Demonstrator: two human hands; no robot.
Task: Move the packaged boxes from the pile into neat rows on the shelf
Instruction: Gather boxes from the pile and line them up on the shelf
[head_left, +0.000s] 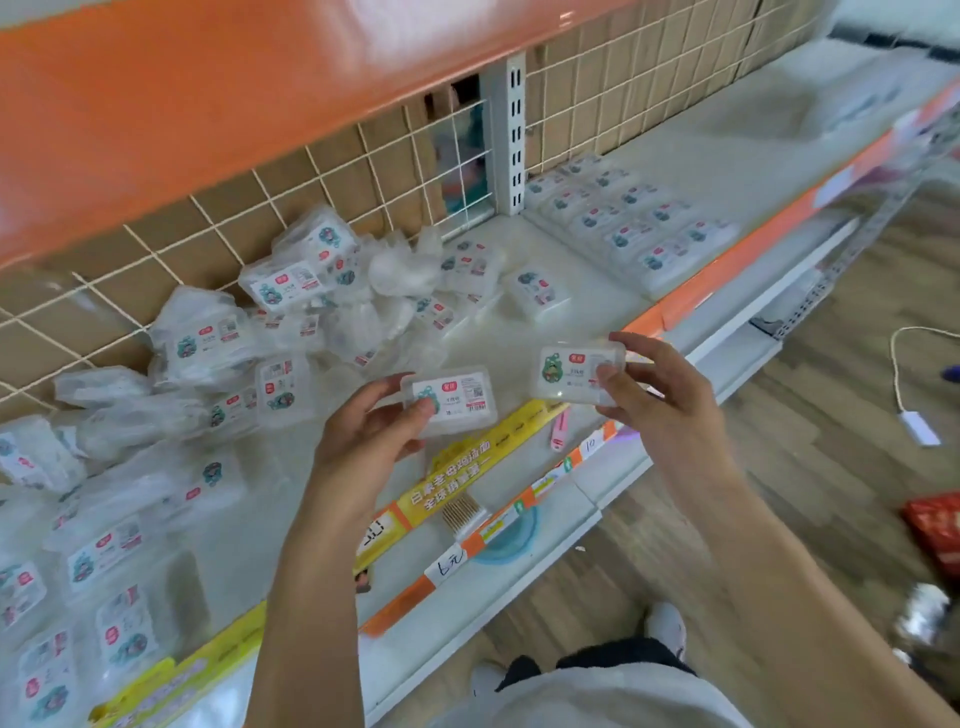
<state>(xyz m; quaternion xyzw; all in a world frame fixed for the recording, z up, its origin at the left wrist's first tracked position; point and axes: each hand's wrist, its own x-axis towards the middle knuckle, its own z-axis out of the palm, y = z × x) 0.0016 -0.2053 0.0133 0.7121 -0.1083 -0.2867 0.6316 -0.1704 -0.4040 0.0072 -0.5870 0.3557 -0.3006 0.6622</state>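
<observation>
over the near edge of the white shelf, the left hand pinches one small clear box by its left end, thumb on top. just to its right, the right hand grips a second box by its right end, fingers curled round it. both boxes are held above the shelf, apart. the loose pile lies far left against the wire grid; neat rows sit far right.

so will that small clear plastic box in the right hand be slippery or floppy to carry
Probably stiff: the small clear plastic box keeps its squared shape in the right hand. Likely light, since fingertips alone pinch it. Its glossy surface may be a little slippery.
</observation>
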